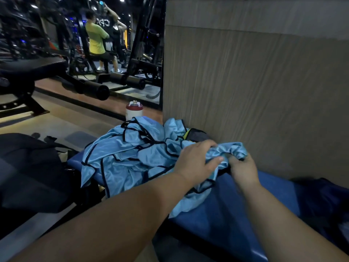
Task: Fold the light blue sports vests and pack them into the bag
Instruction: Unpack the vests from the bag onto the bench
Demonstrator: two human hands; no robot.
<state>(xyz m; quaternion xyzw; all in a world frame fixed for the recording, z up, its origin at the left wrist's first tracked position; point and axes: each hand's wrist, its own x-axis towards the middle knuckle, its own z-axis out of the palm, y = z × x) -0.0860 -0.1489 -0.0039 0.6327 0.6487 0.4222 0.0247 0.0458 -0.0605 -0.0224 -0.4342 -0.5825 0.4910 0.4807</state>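
**Early stage of the task.** The light blue vests [122, 154] are heaped unfolded on the far end of the blue bench [226, 214], black trims tangled, with part hanging over the left edge. One crumpled vest [232, 148] at the heap's right side is held by both hands. The left hand [196, 159] is closed over it, thumb beneath, and the right hand [243, 170] has it in a curled grip. No folded vest is seen. A dark bag [198, 134], presumably the one meant, lies behind the heap against the wall [264, 91], and nothing is seen packed in it. All folding and packing are judged still to be done.
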